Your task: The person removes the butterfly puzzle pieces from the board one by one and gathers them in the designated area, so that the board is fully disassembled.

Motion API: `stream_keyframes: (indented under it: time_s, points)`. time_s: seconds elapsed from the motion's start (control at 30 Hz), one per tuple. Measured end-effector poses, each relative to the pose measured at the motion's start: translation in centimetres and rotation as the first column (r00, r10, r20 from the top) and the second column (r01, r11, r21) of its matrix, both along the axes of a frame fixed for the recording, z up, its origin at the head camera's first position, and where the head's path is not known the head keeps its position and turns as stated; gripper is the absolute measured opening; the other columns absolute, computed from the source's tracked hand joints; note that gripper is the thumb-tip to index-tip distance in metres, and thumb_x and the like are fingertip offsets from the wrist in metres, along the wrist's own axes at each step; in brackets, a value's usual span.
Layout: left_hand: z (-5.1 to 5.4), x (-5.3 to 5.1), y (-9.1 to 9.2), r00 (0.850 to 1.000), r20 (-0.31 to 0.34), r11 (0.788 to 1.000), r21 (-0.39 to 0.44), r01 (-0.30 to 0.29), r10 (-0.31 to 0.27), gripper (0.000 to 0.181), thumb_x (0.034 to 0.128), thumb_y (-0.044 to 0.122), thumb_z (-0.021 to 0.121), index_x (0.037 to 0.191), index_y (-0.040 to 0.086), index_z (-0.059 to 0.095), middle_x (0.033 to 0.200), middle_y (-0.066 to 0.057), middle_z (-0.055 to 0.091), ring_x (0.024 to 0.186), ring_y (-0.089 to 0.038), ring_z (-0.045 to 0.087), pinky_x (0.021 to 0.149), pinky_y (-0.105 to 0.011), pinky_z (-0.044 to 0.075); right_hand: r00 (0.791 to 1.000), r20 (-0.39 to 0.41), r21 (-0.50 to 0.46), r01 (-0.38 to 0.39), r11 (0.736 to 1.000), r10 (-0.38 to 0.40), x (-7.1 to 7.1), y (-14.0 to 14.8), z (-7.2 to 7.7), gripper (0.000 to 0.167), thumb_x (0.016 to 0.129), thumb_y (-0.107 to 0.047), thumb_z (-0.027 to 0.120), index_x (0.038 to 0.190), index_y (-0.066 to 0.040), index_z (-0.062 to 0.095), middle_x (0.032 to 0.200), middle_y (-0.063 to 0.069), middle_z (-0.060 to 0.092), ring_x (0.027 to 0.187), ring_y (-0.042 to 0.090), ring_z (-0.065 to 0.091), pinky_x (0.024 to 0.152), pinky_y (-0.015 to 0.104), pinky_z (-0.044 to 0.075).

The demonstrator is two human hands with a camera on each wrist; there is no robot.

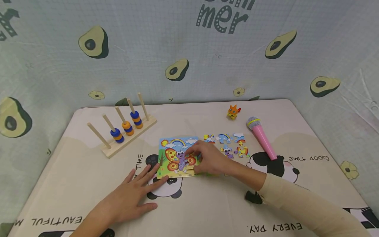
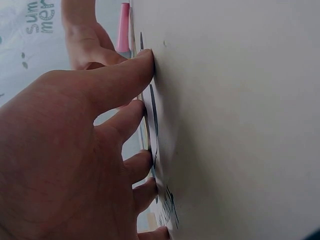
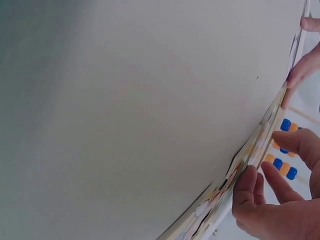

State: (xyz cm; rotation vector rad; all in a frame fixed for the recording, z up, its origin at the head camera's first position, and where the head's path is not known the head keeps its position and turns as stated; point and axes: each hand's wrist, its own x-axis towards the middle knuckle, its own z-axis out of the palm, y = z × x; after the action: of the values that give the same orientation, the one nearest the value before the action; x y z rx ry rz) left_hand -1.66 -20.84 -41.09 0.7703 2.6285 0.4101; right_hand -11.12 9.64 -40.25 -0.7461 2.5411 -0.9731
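Observation:
A butterfly puzzle board (image 1: 169,147) lies flat near the table's middle. My right hand (image 1: 211,158) reaches over its right part, thumb and bent fingers spanning what looks like a puzzle piece (image 1: 190,170), mostly hidden by the hand. In the right wrist view, the thumb (image 3: 284,138) and curled fingers (image 3: 246,187) are a small gap apart, down at the board. My left hand (image 1: 130,194) lies with fingers spread, its fingertips at the board's lower left edge. Loose puzzle pieces (image 1: 225,138) lie right of the board, some behind the right hand.
A wooden peg abacus (image 1: 130,136) with blue and orange beads stands at the back left. To the right lies a pink toy microphone (image 1: 264,140), and a small orange toy figure (image 1: 233,112) stands behind the loose pieces. A printed cloth (image 1: 207,207) covers the table.

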Motion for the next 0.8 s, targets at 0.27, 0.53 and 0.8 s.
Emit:
stream_keyframes:
  time_s: [0.27,0.53,0.8]
  points:
    - [0.1,0.0,0.0,1.0,0.005,1.0,-0.002,-0.007,0.007,0.073,0.0949,0.056,0.068,0.16,0.047,0.035,0.177,-0.002,0.012,0.161,-0.04,0.017,0.121,-0.076,0.014,1.0,0.021,0.004,0.017,1.0,-0.017,-0.2,0.2,0.0,0.05,0.074,-0.007,0.083,0.122,-0.018,0.076,0.113,-0.004,0.062,0.09,0.014,0.063,0.08,0.026,0.055]
    - [0.1,0.0,0.0,1.0,0.002,1.0,-0.007,-0.004,0.004,0.073,0.0949,0.056,0.068,0.16,0.047,0.035,0.177,-0.002,0.013,0.161,-0.04,0.017,0.121,-0.077,0.015,0.999,0.031,-0.112,-0.016,0.994,0.019,-0.2,0.6,0.0,0.045,0.075,-0.001,0.083,0.117,-0.015,0.078,0.118,-0.003,0.065,0.098,0.012,0.063,0.088,0.022,0.059]
    - [0.1,-0.1,0.0,1.0,0.007,1.0,-0.004,-0.002,0.002,0.074,0.0948,0.056,0.068,0.16,0.046,0.036,0.177,-0.002,0.013,0.161,-0.041,0.017,0.121,-0.077,0.014,0.996,0.087,-0.153,0.039,0.988,-0.025,-0.4,1.5,-0.1,0.048,0.077,0.002,0.078,0.122,-0.015,0.077,0.119,-0.003,0.065,0.099,0.016,0.063,0.087,0.023,0.059]
